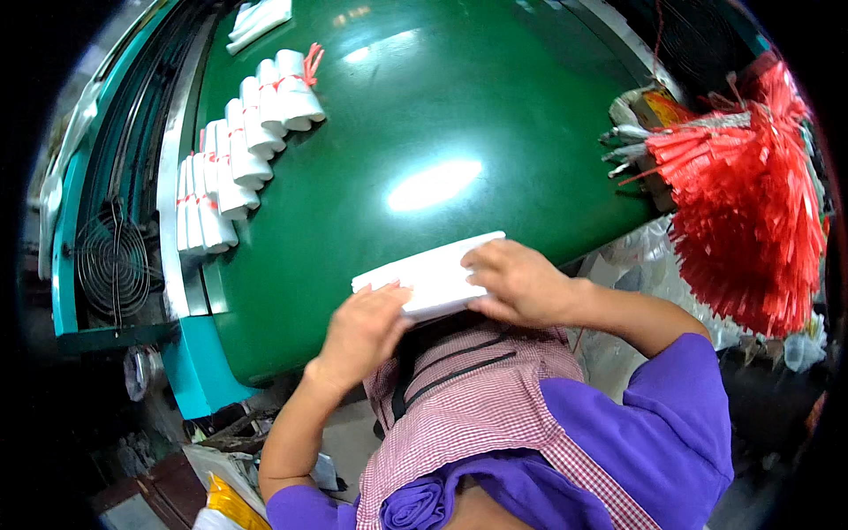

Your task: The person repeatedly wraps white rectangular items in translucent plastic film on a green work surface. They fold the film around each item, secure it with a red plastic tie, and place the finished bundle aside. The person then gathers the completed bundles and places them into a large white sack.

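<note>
Harsh glare whitens the green surface; fingers blur slightly, edges curving into black.

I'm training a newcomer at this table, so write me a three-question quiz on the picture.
1. True or false: the bunch of red strips is on the picture's right side.
2. Which do the left hand and right hand both touch?
a) a round wire guard
b) a white bundle
c) a yellow bag
3. What colour are the ties around the white rolls on the left of the green table?

Key: 1. True; 2. b; 3. Red
</note>
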`<state>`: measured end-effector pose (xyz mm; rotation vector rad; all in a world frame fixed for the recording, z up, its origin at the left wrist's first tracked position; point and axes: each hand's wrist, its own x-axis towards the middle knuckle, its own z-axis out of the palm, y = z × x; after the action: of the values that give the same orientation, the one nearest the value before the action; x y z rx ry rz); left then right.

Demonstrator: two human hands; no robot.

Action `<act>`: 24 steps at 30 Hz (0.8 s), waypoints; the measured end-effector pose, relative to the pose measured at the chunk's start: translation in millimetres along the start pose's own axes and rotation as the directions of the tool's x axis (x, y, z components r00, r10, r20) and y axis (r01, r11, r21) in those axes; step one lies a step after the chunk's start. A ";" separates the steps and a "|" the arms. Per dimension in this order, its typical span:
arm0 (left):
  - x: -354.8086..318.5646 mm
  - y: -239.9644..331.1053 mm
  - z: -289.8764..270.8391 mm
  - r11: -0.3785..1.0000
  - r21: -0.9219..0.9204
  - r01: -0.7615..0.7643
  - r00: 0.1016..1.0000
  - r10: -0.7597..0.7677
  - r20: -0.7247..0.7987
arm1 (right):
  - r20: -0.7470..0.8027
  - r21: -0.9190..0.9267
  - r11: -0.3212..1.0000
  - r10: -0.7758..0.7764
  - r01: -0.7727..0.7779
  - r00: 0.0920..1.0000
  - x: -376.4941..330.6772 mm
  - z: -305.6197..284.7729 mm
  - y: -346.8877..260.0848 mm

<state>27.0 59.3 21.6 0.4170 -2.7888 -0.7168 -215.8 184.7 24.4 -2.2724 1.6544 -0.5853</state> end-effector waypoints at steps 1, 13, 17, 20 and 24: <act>2.7 -4.8 -5.2 0.993 0.012 0.116 0.993 -0.116 0.007 | 0.029 0.067 0.992 0.105 -0.106 0.994 5.5 -0.9 5.5; 57.9 -11.5 -0.4 0.976 -0.118 0.185 0.968 -0.160 0.194 | -0.420 0.907 0.397 0.874 0.142 0.244 -31.9 3.7 50.8; 49.5 4.8 7.2 0.953 -0.276 0.128 0.985 -0.090 0.147 | -0.291 0.920 0.240 0.948 0.308 0.130 -95.3 -32.0 115.1; 18.0 4.4 13.7 0.807 -0.516 0.288 0.957 -0.230 0.176 | -0.498 0.850 0.462 0.861 0.252 0.104 -48.9 -30.3 131.5; -20.5 -2.2 28.0 0.109 -0.956 0.271 0.876 -0.439 0.198 | 0.076 0.436 0.753 0.515 -0.493 0.854 47.2 6.0 31.6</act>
<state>38.5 76.3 -6.5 0.7848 -1.4461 -2.2402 -226.9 129.9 12.8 -1.4152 1.8273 -0.7815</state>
